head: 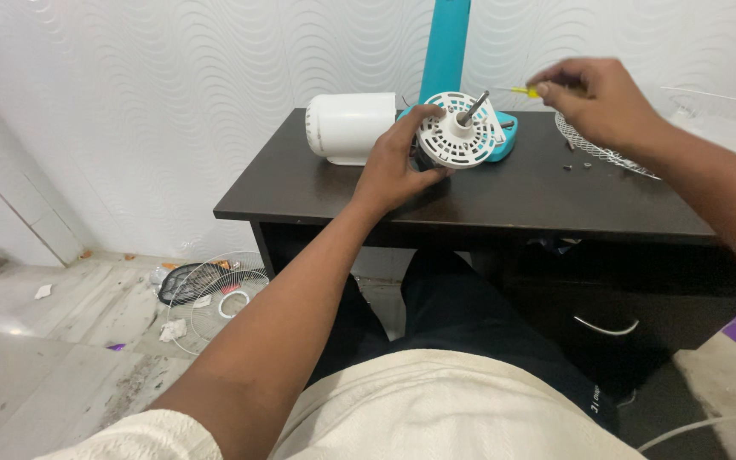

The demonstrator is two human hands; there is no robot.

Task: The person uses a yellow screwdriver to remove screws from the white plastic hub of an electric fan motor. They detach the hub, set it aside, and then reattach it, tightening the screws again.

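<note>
Left hand (398, 162) at centre frame, grip wrapped around the side of the white vented motor housing (457, 129), holding it on the dark tabletop (487, 200). Housing face is tilted toward the camera, metal shaft (474, 108) sticking out of its middle toward upper right.

Right hand (602, 98) in the upper right, raised above the tabletop, grip pinched narrow on a thin tool with a yellow handle (525, 90). Tool tip points left toward the shaft; tip itself is too thin to make out, can't tell if it touches anything.

Around it:
- White cylindrical cover (349, 128) lying on its side just left of the housing, behind the left hand's fingers.
- Teal stand column (446, 43) rising behind the housing, cut off at the top edge; teal base (504, 140) mostly hidden by the housing.
- White wire grille (602, 153) on the tabletop right of centre, partly covered by the right hand and forearm.
- Small dark bits (577, 165), probably screws, on the tabletop just in front of the grille. Too small to be sure.
- Second wire guard (215, 298) on the floor at lower left, with scraps of litter near it.
- Drawer with curved handle (606, 326) under the tabletop, lower right.

Underside of the housing is hidden by the left palm.
</note>
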